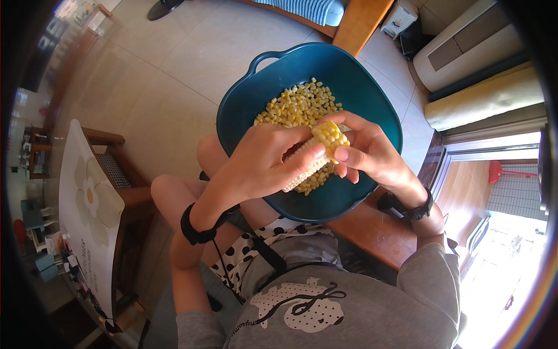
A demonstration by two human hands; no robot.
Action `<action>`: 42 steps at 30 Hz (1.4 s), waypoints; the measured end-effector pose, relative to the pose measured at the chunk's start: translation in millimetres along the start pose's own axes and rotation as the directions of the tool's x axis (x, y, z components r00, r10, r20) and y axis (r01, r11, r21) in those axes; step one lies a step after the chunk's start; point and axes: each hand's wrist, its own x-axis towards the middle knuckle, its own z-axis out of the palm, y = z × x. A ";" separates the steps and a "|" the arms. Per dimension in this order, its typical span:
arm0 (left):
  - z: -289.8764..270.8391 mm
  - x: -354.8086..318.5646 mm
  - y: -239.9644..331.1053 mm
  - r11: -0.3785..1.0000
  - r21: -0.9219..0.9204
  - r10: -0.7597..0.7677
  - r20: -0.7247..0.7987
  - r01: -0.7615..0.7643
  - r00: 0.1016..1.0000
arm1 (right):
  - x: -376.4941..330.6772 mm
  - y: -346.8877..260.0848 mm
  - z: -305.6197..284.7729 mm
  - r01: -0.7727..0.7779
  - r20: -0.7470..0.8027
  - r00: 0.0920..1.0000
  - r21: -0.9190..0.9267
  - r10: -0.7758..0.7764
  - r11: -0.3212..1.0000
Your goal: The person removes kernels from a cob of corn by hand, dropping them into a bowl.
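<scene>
Over a dark teal basin [349, 70] I hold a corn cob [330, 138] tilted between both hands. Its lower part is stripped pale and bare, while yellow kernels still cover the upper end. My left hand [267, 157] is wrapped round the bare part, its thumb lying along the cob. At the kernelled end, my right hand [375, 152] has its thumb and fingers closed on the cob. Loose yellow kernels [299, 104] lie in a heap on the basin's bottom, partly hidden behind my hands.
The basin rests at my lap, with a loop handle [264, 60] at its far left. A wooden bench [378, 232] stands to the right. At left is a table under a white flower-print cover [87, 215]. Tiled floor [157, 87] spreads beyond, and a glass door brightens the right side.
</scene>
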 end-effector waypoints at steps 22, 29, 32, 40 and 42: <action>1.4 2.0 -7.0 1.000 0.011 0.027 0.003 -0.027 1.000 | 1.2 0.0 1.7 -0.004 -0.015 1.000 -0.075 0.003 0.997; 0.5 -0.4 -4.7 0.999 -0.024 -0.025 0.000 0.025 1.000 | 0.7 0.3 0.3 -0.023 0.000 1.000 -0.080 0.023 0.997; 0.8 -1.1 -3.1 0.997 -0.055 -0.057 -0.013 0.057 0.998 | 0.8 1.7 1.0 0.017 -0.004 1.000 -0.024 -0.017 1.000; 1.0 -1.0 -5.8 0.998 -0.031 -0.056 -0.006 0.055 0.998 | 1.1 0.3 0.3 -0.026 -0.014 1.000 -0.071 0.025 0.997; 4.4 -1.6 -11.2 0.982 -0.133 -0.155 -0.152 0.135 0.976 | 0.9 1.3 -0.2 -0.017 -0.012 1.000 -0.074 0.016 0.997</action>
